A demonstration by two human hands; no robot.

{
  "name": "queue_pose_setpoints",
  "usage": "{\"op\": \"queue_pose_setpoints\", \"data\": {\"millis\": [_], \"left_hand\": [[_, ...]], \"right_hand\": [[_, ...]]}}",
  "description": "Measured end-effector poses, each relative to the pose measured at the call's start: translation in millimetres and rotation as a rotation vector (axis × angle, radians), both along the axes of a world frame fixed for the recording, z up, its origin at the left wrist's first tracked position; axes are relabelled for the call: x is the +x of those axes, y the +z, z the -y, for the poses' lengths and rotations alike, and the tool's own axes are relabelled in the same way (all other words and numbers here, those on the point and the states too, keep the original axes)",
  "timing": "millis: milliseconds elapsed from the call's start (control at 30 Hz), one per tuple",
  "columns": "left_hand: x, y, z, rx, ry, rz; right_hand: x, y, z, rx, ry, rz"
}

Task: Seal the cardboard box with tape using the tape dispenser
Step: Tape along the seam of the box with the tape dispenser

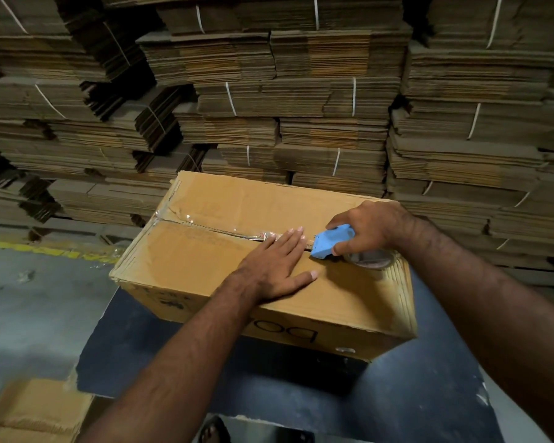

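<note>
A brown cardboard box [205,257] lies on a dark blue surface, its top flaps closed. Clear tape [211,227] runs along the centre seam from the left edge toward the middle. My left hand [275,266] lies flat on the top with straight fingers, pressing on the seam just left of the dispenser. My right hand [371,227] grips the blue tape dispenser [331,239], whose front rests on the seam near the box's right end. The tape roll [370,260] shows below my right hand.
Tall stacks of flattened, strapped cardboard [301,91] fill the whole background right behind the box. The dark blue surface [135,346] carries the box. Another piece of cardboard [36,410] lies at the lower left. Grey floor with a yellow line [29,249] is at left.
</note>
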State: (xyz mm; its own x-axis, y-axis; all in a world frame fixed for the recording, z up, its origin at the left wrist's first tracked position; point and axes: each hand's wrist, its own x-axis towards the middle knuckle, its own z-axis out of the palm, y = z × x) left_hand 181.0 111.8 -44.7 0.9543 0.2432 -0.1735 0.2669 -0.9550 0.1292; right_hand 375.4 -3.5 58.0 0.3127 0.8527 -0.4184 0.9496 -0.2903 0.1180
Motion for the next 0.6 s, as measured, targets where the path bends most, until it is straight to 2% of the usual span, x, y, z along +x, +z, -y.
{"op": "queue_pose_setpoints", "data": {"millis": [233,400,533,600], "left_hand": [[-22.9,4.6,-19.5,0.001,0.042,-0.049],[-47.5,6.1,-35.3,0.038,0.250,-0.052],[-27.6,8.9,-13.3,-0.027,0.088,-0.019],[-19.6,9.1,-10.9,-0.041,0.084,-0.001]], "right_hand": [[-19.6,-0.9,-17.1,0.026,0.007,-0.019],[-33.4,-0.1,-29.3,0.064,0.039,-0.047],[-30.9,2.7,-30.6,0.046,0.047,-0.056],[-28.7,4.1,-31.1,0.034,0.039,-0.055]]}}
